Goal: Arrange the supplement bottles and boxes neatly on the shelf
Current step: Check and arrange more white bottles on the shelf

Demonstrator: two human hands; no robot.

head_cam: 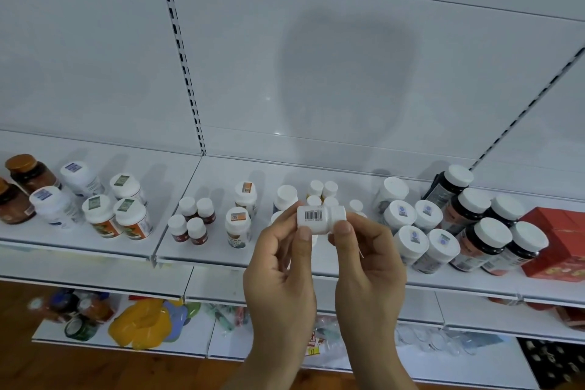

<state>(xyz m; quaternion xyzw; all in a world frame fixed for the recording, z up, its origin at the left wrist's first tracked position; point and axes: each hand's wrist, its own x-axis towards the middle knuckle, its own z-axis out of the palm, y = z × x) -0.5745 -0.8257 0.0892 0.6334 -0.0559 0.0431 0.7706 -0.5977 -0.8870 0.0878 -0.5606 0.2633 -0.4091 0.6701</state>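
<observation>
A small white bottle with a barcode label lies sideways in the air in front of the shelf. My left hand pinches its base end and my right hand pinches its cap end. Behind it stand several small white-capped bottles. Left of them are two orange-stickered white bottles and several tiny dark bottles. On the right stand white bottles, dark bottles with white caps and red boxes.
On the left shelf section stand white bottles with green stickers and brown bottles. Lower shelves hold yellow packets and mixed goods. The white back panel rises behind the shelf.
</observation>
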